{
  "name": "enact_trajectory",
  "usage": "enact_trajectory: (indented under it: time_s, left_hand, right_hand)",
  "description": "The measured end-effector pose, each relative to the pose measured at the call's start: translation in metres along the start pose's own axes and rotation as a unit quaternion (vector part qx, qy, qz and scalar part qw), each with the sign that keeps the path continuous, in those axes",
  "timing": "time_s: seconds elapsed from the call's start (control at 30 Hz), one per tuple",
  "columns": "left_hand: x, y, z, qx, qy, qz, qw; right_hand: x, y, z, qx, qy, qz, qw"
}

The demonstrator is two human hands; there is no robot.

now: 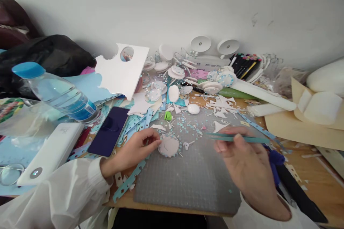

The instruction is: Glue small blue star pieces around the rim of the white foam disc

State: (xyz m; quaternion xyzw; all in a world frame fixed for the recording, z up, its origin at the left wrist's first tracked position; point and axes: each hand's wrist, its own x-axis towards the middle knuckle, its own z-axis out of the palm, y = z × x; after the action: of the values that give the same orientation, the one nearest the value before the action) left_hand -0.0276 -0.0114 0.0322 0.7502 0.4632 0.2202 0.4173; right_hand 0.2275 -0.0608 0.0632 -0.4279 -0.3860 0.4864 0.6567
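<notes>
My left hand [143,148] pinches the left edge of a round white paper disc [169,146] with small pale-blue pieces around its rim. The disc rests on a grey cutting mat [182,186]. Teal tweezers [228,137] are in my right hand [243,159], held above the mat with their tips pointing left. Whether anything sits between the tips is too small to tell. Blue and white paper bits [188,127] lie scattered beyond the disc, near a small green clip-like piece [168,115] and a smooth white oval object [193,108].
On the left stand a water bottle [67,96], a phone [109,130] and a white power bank [51,154]. Decorated white discs [176,72] pile up at the back beside black pens [245,64]. Black-handled scissors [301,193] lie right.
</notes>
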Motion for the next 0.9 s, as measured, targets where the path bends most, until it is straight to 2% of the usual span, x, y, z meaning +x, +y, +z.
enact_trajectory:
  time_s: [0.13, 0.23, 0.3, 0.4, 0.5, 0.6, 0.7, 0.9]
  left_hand:
    - [-0.004, 0.005, -0.006, -0.037, -0.012, 0.005, 0.999]
    - [-0.009, 0.008, -0.012, -0.035, -0.027, 0.011, 0.999]
    - [-0.012, 0.012, -0.016, -0.019, -0.038, 0.021, 0.999]
    - [-0.016, 0.018, -0.021, 0.002, -0.051, 0.034, 0.998]
    - [-0.019, 0.024, -0.022, 0.011, -0.063, 0.036, 0.997]
    - [-0.019, 0.029, -0.021, 0.022, -0.064, 0.045, 0.997]
    - [-0.017, 0.030, -0.020, 0.024, -0.039, 0.053, 0.998]
    - [-0.004, 0.017, -0.012, -0.079, 0.019, 0.049, 0.995]
  right_hand:
    - [-0.001, -0.014, -0.023, 0.044, 0.101, 0.001, 0.994]
    - [0.003, -0.014, -0.037, 0.080, 0.125, 0.004, 0.989]
    - [0.005, -0.009, -0.037, 0.060, 0.088, -0.006, 0.994]
    - [0.005, 0.002, -0.024, -0.052, -0.049, 0.005, 0.997]
    - [0.005, 0.012, -0.002, -0.192, -0.194, 0.044, 0.961]
    - [0.007, 0.022, 0.015, -0.263, -0.288, 0.052, 0.919]
    - [0.008, 0.032, 0.019, -0.297, -0.304, 0.033, 0.904]
    - [0.007, 0.045, 0.010, -0.288, -0.219, -0.017, 0.932]
